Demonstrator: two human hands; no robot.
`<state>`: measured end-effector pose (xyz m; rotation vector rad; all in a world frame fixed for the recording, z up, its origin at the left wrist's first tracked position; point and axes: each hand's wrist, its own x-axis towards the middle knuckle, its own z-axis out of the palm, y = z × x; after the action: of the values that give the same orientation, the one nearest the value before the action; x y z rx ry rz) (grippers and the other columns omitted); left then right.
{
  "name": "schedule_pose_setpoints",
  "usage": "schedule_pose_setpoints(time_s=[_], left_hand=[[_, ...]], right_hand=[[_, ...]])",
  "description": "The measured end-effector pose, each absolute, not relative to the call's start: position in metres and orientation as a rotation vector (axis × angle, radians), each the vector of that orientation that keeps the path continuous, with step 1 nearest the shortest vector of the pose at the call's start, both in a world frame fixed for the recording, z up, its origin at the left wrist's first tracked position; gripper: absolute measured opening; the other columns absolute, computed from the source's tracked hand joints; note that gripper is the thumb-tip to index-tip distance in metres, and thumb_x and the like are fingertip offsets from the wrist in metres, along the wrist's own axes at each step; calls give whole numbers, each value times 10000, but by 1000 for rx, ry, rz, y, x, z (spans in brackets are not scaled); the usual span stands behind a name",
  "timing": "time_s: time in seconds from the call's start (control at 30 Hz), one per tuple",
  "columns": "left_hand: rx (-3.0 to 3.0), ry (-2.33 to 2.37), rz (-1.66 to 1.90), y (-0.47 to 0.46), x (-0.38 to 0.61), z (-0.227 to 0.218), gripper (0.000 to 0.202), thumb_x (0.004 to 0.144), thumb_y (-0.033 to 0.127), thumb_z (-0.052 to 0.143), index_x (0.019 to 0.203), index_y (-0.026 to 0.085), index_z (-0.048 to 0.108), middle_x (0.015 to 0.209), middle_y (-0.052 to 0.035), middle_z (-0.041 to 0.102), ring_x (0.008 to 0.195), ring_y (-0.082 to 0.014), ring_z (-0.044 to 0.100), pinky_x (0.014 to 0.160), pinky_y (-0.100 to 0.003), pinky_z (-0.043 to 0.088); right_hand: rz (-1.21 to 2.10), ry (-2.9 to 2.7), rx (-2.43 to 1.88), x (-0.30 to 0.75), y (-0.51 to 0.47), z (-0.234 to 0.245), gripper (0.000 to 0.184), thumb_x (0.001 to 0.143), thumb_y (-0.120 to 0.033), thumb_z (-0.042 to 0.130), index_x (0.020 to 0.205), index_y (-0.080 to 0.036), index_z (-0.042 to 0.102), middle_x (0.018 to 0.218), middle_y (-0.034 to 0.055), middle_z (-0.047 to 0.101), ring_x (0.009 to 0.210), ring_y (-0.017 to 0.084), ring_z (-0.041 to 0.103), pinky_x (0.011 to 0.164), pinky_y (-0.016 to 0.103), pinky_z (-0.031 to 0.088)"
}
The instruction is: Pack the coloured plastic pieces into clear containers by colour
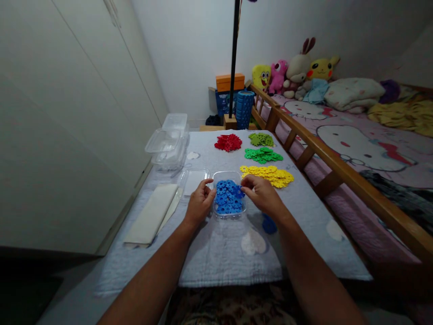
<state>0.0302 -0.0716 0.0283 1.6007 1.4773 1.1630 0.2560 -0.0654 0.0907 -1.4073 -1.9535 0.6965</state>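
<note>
A clear plastic tub (226,175) full of blue flower-shaped pieces (227,201) sits on a pale cloth in front of me. My left hand (199,203) curls against the tub's left rim, fingers bent onto it. My right hand (262,194) rests on the right rim and pinches a blue piece at the tub's edge. More blue pieces (269,224) peek out beside my right wrist. Beyond lie piles of yellow pieces (269,175), green pieces (263,155), lighter green pieces (261,139) and red pieces (228,142).
A clear lid (195,178) lies left of the tub, a folded cream cloth (152,214) further left. Stacked clear containers (169,142) stand at the back left. A wooden bed rail (324,155) runs along the right, with plush toys (294,72) behind. A black pole (234,58) rises at the back.
</note>
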Motion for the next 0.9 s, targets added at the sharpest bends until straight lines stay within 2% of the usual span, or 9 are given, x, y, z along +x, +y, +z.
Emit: schedule_pose_setpoints(time_s=[0.17,0.33,0.5,0.63,0.9], left_hand=[[1597,1463,1142,-73,30,31,394,916,416,575,1239,196,628,675,69,527,616,-133,540,633,-260,407],[1573,1471,1145,-73,31,32,398,910,416,572,1236,198,635,682,64,533,629,-140,548,631,-262,399],[1575,1465,1145,-71,30,30,402,910,410,571,1240,188,634,669,68,523,615,-137,535,627,-265,399],[1577,1454,1139,-71,30,29,401,915,418,578,1240,190,632,664,71,523,608,-134,536,614,-264,401],[1593,1467,1155,-71,30,27,387,918,419,585,1232,199,634,667,72,522,617,-133,540,623,-265,400]], right_hand=[[485,-2088,-1420,223,-55,77,115,875,-134,658,905,-240,692,872,49,719,854,228,617,818,359,447],[427,-1953,-1382,252,-52,68,179,870,-177,637,1013,-246,720,1054,78,758,952,252,638,923,417,477],[525,-1779,-1578,317,-63,68,171,858,-264,601,966,-218,725,986,73,757,902,230,668,885,373,504],[658,-1753,-1778,357,-78,57,149,821,-253,610,913,-217,723,897,69,741,824,232,676,803,365,519],[714,-1900,-1740,372,-86,35,186,754,-220,680,933,-242,724,969,73,735,933,258,691,855,388,546]])
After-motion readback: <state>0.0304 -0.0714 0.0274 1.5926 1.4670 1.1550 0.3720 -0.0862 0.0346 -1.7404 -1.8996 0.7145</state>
